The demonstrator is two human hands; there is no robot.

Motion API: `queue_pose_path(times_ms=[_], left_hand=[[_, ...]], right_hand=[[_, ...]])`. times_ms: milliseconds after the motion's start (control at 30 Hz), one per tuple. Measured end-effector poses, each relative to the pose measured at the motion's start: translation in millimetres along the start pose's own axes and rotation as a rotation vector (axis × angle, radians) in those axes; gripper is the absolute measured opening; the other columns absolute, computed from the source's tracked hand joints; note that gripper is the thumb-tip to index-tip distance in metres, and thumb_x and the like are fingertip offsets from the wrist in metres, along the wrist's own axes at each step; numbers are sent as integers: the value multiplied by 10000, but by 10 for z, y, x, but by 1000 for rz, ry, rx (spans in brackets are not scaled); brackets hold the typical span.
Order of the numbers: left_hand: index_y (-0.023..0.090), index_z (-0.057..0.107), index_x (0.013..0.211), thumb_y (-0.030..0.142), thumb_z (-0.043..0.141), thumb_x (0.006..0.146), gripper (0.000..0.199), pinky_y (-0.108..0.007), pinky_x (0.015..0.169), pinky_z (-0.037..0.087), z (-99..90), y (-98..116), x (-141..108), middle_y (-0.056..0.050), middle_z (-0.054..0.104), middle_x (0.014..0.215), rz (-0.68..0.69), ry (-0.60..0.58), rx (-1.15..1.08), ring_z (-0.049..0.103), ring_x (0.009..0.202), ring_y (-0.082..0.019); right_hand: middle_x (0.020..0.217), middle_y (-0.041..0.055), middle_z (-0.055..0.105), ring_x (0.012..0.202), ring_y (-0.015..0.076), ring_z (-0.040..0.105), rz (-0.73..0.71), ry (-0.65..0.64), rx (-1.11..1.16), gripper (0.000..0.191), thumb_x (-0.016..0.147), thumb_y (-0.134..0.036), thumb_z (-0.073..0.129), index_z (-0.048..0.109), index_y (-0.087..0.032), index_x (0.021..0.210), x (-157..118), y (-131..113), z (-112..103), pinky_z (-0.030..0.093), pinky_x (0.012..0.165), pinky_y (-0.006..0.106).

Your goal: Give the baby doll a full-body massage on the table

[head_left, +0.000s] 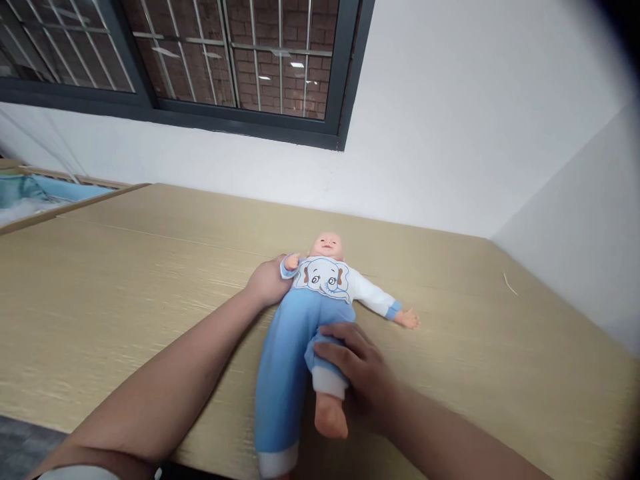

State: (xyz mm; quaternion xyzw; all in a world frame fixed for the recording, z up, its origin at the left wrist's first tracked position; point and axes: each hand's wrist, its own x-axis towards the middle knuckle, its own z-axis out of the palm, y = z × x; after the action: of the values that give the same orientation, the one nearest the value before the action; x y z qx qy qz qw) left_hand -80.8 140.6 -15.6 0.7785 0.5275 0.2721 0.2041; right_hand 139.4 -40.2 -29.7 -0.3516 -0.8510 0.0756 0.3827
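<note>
A baby doll (320, 293) lies on its back on a tan board surface, head toward the wall. It wears a white top with an elephant face on the chest and light blue trousers. My left hand (270, 280) is against the doll's side by its raised arm, the fingers hidden behind the doll. Bent up at the knee, one doll leg (327, 360) is in the grip of my right hand (360, 363), whose fingers curl over the blue trouser cloth. The doll's other leg (280, 387) stretches straight toward me, its foot mostly cut off by the lower frame edge.
The board surface (125, 293) extends to both sides. On its right part lies a thin pale strip (510, 283). At the far left is a wood-edged box (65, 190) with blue cloth. Behind stand a white wall (425, 133) and a barred window (240, 60).
</note>
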Motion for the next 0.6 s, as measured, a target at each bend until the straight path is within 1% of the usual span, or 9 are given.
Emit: queue_pose_path(times_ms=[67,133,200,267,400,500,533,600], left_hand=[[217,697,887,475,676,759,289,-328,717,471,57,-121,19,-78,733,916,-83,80,-178,680,893,-304],[185,680,869,431,718,690,306,-349,748,501,125,-238,57,-73,728,901,-147,153,-400,677,895,-302],[161,665,880,417,753,631,368,-370,782,521,183,-315,95,-73,722,902,-179,213,-605,673,898,-296],[149,656,899,422,791,589,434,-385,804,532,216,-342,121,-78,719,916,-189,244,-744,670,907,-292],[143,642,918,421,835,551,499,-396,822,540,219,-314,136,-81,713,926,-182,227,-882,674,899,-280],[142,634,935,419,847,544,524,-398,826,541,215,-297,147,-81,712,922,-170,215,-939,678,889,-275],[141,633,938,420,850,542,531,-401,827,542,216,-297,152,-82,712,920,-170,213,-947,678,887,-276],[139,633,937,428,855,536,542,-405,831,542,224,-305,164,-85,713,922,-182,214,-937,678,890,-281]], right_hand=[[1334,133,544,1227,294,542,-37,-27,-1,533,800,-146,640,534,-240,1314,-7,-60,1,506,1006,478],[1351,129,538,1266,301,510,-80,-62,-1,571,756,-102,610,538,-231,1307,-5,-103,-1,476,1047,498],[1367,123,533,1291,309,486,-120,-106,-4,601,711,-101,601,552,-226,1297,-2,-128,-2,449,1075,513],[1371,114,536,1294,314,478,-144,-139,-9,606,687,-135,615,570,-231,1283,-2,-143,4,439,1079,517],[1340,83,574,1267,319,497,-148,-192,-43,569,662,-176,641,616,-273,1223,-9,-167,48,439,1043,533],[1368,63,565,1280,323,486,-132,-278,-85,564,660,-170,645,626,-308,1206,-17,-184,89,382,1066,572],[1384,56,557,1290,320,477,-134,-315,-102,527,692,-177,644,627,-322,1198,-19,-189,100,358,1074,585],[1415,43,539,1314,303,457,-150,-388,-136,379,811,-222,621,632,-347,1169,-20,-197,115,327,1080,600]])
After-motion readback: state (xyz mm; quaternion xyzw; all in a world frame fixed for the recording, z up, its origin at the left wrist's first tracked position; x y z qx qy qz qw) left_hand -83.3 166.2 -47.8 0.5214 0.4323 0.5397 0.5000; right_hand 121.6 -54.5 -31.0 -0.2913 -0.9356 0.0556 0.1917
